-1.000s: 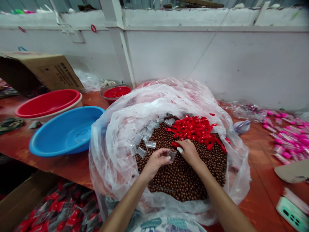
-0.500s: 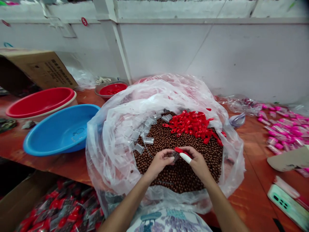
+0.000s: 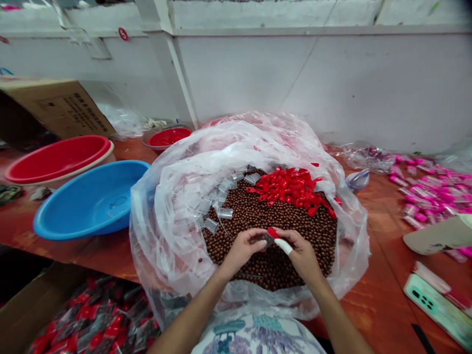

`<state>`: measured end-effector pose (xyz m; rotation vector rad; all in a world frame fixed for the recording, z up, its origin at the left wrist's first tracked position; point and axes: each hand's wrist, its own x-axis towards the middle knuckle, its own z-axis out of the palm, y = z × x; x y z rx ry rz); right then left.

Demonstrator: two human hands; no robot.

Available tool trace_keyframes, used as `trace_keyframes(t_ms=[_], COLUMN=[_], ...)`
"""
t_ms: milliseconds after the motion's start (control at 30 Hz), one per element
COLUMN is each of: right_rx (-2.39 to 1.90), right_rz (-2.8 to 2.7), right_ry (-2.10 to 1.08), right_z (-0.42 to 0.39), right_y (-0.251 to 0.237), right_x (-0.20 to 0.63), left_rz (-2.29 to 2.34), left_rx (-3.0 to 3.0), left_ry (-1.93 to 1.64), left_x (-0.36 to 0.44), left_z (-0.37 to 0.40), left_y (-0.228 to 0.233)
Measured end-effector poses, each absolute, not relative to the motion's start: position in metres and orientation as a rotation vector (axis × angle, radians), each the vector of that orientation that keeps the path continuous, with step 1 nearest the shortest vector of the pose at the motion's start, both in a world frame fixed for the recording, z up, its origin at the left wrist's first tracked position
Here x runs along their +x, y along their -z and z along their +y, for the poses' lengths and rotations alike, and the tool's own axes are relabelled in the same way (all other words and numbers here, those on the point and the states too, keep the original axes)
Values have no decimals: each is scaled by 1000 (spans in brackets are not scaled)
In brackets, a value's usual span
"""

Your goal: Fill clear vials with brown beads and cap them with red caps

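Observation:
Low over a bed of small brown balls (image 3: 254,211), my two hands meet. My left hand (image 3: 245,250) pinches a small clear container (image 3: 264,239) that looks dark with brown balls inside. At its mouth, my right hand (image 3: 300,253), its thumb wrapped in white, grips a red cap (image 3: 273,232). Cap and container touch; whether the cap is fully seated I cannot tell. Beyond the hands lies a heap of red caps (image 3: 291,187) on the balls. Clear empty containers (image 3: 224,213) are scattered along the left side, inside the white plastic sheet (image 3: 165,196).
A blue basin (image 3: 92,201) and a red basin (image 3: 59,157) stand left, near a cardboard box (image 3: 73,108). Below them, a box holds filled red-capped containers (image 3: 96,319). Pink-capped containers (image 3: 438,191), a cup (image 3: 438,236) and a phone (image 3: 438,309) are at right.
The red cap, lying lengthwise in my right fingers before, is now against the end of the container. My right hand has moved slightly left; the whole view has shifted a little.

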<state>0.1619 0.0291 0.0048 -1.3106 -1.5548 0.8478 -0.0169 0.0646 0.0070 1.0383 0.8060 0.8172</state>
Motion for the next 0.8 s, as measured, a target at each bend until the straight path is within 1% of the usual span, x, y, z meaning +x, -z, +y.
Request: trace_keyframes(t_ms=[133, 233, 333, 633, 733, 800], right_rx=[-1323, -1303, -1329, -1361, -1360, -1412], right_rz=[-1805, -1885, -1868, -1875, -1851, -1728], right_ry=[-582, -407, -339, -490, -596, -703], right_z=[27, 27, 26, 14, 11, 9], right_y=[4, 12, 17, 11, 9, 10], right_x=[160, 156, 152, 139, 140, 145], left_rz=[821, 833, 815, 836, 875, 889], left_rx=[979, 934, 927, 650, 627, 606], left_ry=[-860, -891, -902, -908, -906, -897], left_x=[-15, -12, -8, 16, 17, 15], left_z=[61, 57, 52, 42, 42, 43], left_y=[-10, -11, -12, -5, -6, -9])
